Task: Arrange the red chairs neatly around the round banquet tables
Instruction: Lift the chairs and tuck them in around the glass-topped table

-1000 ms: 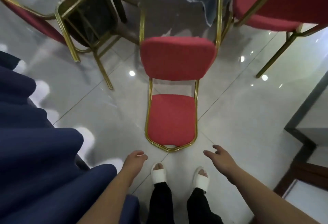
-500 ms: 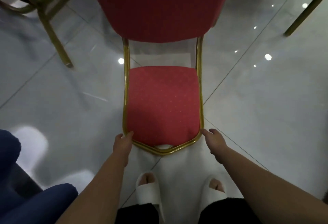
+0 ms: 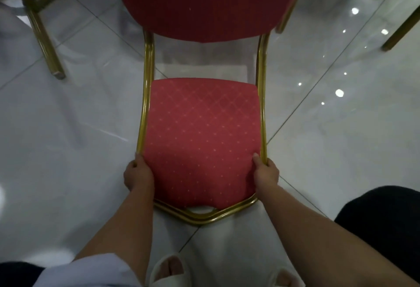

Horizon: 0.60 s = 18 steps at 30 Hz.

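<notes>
A red chair [image 3: 202, 134] with a gold metal frame lies tipped over on the grey tiled floor, its padded back nearest me and its seat filling the top of the view. My left hand [image 3: 137, 174] grips the gold frame on the left side of the back. My right hand [image 3: 266, 173] grips the frame on the right side, thumb on the red padding. The chair's legs are hidden from here.
Another gold-framed chair's leg [image 3: 45, 43] stands at upper left, and a further chair leg [image 3: 400, 34] shows at upper right. My feet in white slippers [image 3: 168, 273] are just below the chair. A dark shape [image 3: 381, 216] sits at right.
I have leaned in closer to the fallen chair. Both hands went from touching the frame's edges to curling round it on either side.
</notes>
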Tool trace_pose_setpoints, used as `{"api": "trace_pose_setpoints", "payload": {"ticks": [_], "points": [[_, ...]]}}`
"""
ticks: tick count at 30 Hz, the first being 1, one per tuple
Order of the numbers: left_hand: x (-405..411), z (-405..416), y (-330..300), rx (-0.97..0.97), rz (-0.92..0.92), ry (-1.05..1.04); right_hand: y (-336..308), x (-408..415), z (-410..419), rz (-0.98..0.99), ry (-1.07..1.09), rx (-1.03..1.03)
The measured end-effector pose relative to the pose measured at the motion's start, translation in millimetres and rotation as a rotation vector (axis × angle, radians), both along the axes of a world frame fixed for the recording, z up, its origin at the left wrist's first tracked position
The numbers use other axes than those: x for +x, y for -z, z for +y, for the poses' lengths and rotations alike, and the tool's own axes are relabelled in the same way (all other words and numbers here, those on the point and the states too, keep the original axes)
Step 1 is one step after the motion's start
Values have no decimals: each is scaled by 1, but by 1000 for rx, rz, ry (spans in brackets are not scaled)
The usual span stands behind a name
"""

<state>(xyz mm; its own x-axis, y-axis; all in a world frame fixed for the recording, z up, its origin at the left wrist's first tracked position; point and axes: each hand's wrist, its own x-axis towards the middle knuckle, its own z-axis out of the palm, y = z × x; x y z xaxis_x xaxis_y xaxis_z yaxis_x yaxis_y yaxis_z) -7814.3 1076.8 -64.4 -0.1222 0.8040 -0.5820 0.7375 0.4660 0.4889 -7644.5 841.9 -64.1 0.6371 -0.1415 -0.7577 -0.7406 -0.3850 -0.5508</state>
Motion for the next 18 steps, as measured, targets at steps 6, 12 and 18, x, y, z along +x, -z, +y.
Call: {"api": "trace_pose_setpoints", "payload": {"ticks": [6,12,18], "points": [[-26,6,-59,-261,-64,50,-74,10,-34,15,-257,-70],[-53,-13,-185,-363,-49,85,-197,2,-62,165,-337,-136],[-91,-14,-329,-538,21,148,-349,-27,-87,251,-443,-200]]}}
